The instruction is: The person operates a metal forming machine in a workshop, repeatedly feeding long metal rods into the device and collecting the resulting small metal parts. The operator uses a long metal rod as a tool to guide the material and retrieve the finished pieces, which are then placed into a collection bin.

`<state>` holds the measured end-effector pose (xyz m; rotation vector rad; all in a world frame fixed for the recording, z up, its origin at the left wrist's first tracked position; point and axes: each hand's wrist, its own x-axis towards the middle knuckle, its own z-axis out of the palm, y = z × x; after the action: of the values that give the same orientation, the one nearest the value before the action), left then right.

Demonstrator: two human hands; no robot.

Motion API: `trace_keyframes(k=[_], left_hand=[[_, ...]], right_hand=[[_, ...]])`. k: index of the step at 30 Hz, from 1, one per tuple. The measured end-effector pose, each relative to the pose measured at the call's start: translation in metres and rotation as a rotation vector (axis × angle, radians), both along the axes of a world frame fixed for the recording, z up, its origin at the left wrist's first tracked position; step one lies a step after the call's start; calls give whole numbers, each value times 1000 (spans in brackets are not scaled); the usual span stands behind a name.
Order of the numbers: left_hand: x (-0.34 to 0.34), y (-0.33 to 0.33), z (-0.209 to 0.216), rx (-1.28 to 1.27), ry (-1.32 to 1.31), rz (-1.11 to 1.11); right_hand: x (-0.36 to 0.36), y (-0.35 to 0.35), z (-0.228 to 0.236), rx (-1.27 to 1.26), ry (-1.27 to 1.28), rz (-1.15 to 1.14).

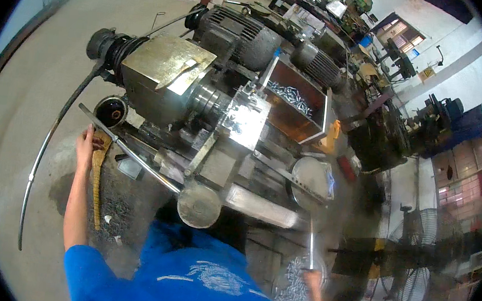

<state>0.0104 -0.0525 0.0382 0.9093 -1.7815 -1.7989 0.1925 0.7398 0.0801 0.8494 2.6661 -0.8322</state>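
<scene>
My left hand (pixel 86 144) is beside the outer end of a long metal lever (pixel 147 164) that slants down toward the machine. Its fingers look apart, with the index fingertip pointing up just below the bar; contact with the bar is unclear. My right hand (pixel 312 281) is closed around the lower end of a slim bright lever handle (pixel 311 240) at the machine's right side. Below and beside that hand sits a round container of small shiny metal pieces (pixel 293 287). Between my arms stands the greasy lathe-like machine (pixel 171 67), with a bright metal block (pixel 246 116) at its middle.
An open box (pixel 296 124) on the machine holds many small metal pieces. A yellow tapered strip (pixel 97 178) hangs under my left hand. A bent hose (pixel 43 150) runs to the floor at left. Motors (pixel 236 35) sit behind; a caged fan (pixel 419 240) stands at right.
</scene>
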Motion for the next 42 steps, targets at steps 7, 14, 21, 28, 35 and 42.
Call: trace_keyframes(k=[7,14,21,28,35,42], left_hand=[[-37,51,23,-218,-166,66],[-40,42,5,-272,-55,106],[-34,31,17,-232,-226,-66],[-28,56,11,-296,-82,-17],[-10,21,-16,-82,-67,-155],[3,55,-54,-1176,-757,-651]], right_hand=[[17,-149,-4,-709,130,-374],[15,-169,3,-884,199,-345],[25,-86,-36,-231,271,-52],[-70,84,-10,845,162,3],[-173,22,-29,955,395,-23],[-95,-52,-100,185,547,115]])
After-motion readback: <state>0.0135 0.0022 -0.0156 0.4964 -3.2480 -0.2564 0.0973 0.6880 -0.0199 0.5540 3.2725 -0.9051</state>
